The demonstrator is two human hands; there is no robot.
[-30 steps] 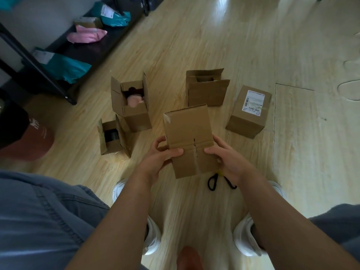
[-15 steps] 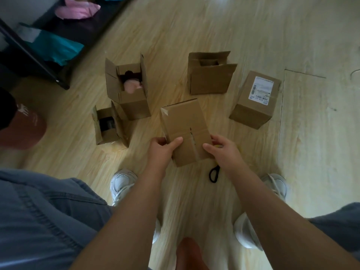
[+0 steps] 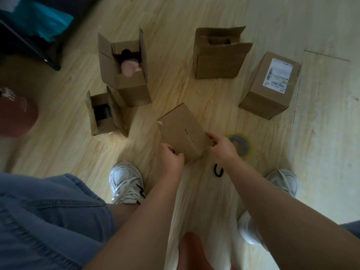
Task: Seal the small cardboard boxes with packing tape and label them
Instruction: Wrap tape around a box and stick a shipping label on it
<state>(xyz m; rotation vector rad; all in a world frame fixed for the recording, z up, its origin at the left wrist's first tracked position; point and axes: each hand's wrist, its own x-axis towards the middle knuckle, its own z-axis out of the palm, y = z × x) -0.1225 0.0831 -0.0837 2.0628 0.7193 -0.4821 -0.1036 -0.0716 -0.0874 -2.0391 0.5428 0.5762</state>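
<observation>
Fingers of the left hand [image 3: 169,157] are being curled round the near corner of the closed box [image 3: 182,131] at frame centre, while its right edge is being pinched by the right hand [image 3: 222,147]. Just right of that hand, a tape roll [image 3: 241,145] is lying on the floor [image 3: 175,90]. Bare boards are being left between the closed box and those beyond: a small open box [image 3: 103,115] at left, a pink-filled box [image 3: 124,75] above it, a flapped box [image 3: 216,59] at upper centre, and a labelled box [image 3: 270,90] at right.

wooden floor [image 3: 194,16] filling the frame | black rack [image 3: 29,47] standing at upper left, teal bag [image 3: 39,20] lying within its frame | reddish cap [image 3: 15,114] showing at left edge | white sneaker [image 3: 125,182] standing lower centre-left | black loop [image 3: 218,170] lying on floor near centre
</observation>
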